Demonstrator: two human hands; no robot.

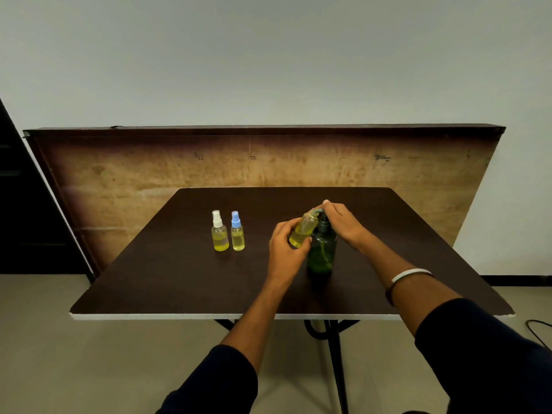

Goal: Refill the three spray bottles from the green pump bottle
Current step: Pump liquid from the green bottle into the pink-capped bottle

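The green pump bottle [322,253] stands upright on the dark table [185,282], right of centre. My left hand [286,245] grips a small uncapped spray bottle [304,229] with yellow liquid, tilted so its open mouth sits at the pump's spout. My right hand [343,222] rests on top of the pump head, fingers laid over it. Two other spray bottles stand upright to the left: one with a white cap [219,231] and one with a blue cap [237,231], both holding yellow liquid.
A worn wooden board [149,174] leans against the wall behind the table. The table's white front edge [149,317] is close to me, with black legs underneath. A dark cable [537,327] lies on the floor at the right.
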